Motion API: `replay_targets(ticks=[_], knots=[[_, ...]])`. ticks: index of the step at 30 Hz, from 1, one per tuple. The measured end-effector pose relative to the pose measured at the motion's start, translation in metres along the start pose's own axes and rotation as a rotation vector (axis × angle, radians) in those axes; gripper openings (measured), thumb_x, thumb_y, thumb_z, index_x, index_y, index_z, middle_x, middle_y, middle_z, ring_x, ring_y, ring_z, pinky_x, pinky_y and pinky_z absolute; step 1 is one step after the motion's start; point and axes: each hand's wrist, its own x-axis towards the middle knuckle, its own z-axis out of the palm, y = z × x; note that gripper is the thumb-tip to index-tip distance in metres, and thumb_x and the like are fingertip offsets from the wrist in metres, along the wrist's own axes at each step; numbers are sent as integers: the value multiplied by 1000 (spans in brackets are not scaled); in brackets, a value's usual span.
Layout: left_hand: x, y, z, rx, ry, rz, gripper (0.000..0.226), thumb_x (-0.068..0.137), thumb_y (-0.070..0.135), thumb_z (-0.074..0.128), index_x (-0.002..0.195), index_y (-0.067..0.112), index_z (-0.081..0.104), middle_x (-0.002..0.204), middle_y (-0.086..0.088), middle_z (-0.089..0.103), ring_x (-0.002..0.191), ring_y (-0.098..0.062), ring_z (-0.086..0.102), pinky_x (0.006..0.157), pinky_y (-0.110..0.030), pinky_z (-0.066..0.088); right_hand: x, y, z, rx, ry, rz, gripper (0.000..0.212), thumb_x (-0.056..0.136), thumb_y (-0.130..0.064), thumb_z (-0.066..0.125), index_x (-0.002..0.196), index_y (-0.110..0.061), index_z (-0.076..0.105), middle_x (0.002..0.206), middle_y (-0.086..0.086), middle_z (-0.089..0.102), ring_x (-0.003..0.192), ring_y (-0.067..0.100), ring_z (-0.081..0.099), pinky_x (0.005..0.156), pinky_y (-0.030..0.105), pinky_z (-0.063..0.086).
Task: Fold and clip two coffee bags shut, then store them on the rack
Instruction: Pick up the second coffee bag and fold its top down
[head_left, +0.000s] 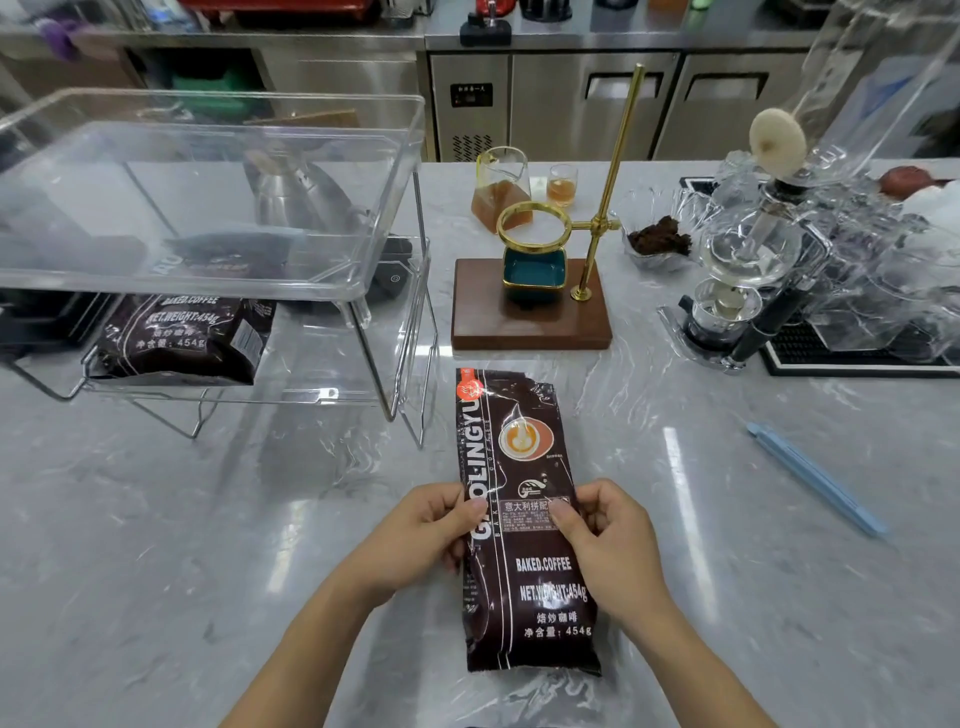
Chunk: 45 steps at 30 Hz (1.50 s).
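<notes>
Both hands (423, 530) (610, 540) pinch coffee bag (524, 566); second bag (182, 338) in rack (410, 312).

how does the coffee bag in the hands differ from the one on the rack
The held coffee bag lies full-length on the counter, top unfolded, pinched by the left hand and right hand. The stored coffee bag sits untouched on the rack, looking shorter. Both carry the same dark print.

Brown coffee bag (524, 519) flat on counter, unfolded; 2nd bag (182, 338) on rack (410, 332).
</notes>
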Motion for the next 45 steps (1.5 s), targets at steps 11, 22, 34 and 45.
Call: replay_targets(ticks=[11, 22, 34, 45], knots=[[-20, -9, 24, 140, 60, 11, 26, 102, 29, 59, 91, 8, 72, 82, 0, 80, 66, -9, 72, 55, -18, 51, -8, -4, -5, 42, 18, -61, 15, 89, -16, 73, 80, -25, 65, 80, -12, 76, 68, 6, 71, 58, 20, 57], [-20, 10, 17, 345, 233, 219, 42, 88, 52, 60, 64, 18, 59, 58, 9, 60, 54, -5, 53, 54, -23, 42, -11, -21, -28, 124, 60, -246, 23, 82, -7, 78, 81, -27, 67, 79, 0, 75, 72, 20, 70, 68, 30, 58], [-20, -15, 47, 694, 188, 182, 51, 84, 73, 47, 82, 22, 49, 72, 10, 58, 63, -7, 53, 62, -35, 47, -1, -14, -42, 140, 133, -173, 23, 86, -4, 74, 76, -23, 67, 78, -1, 77, 69, 15, 73, 62, 26, 60], [-13, -19, 69, 742, 409, 163, 54, 89, 71, 38, 133, 40, 35, 104, 24, 52, 95, -5, 60, 71, -26, 46, 9, -9, -44, 172, 116, -151, 18, 90, -6, 71, 78, -18, 66, 76, 0, 77, 65, 11, 73, 57, 21, 57]])
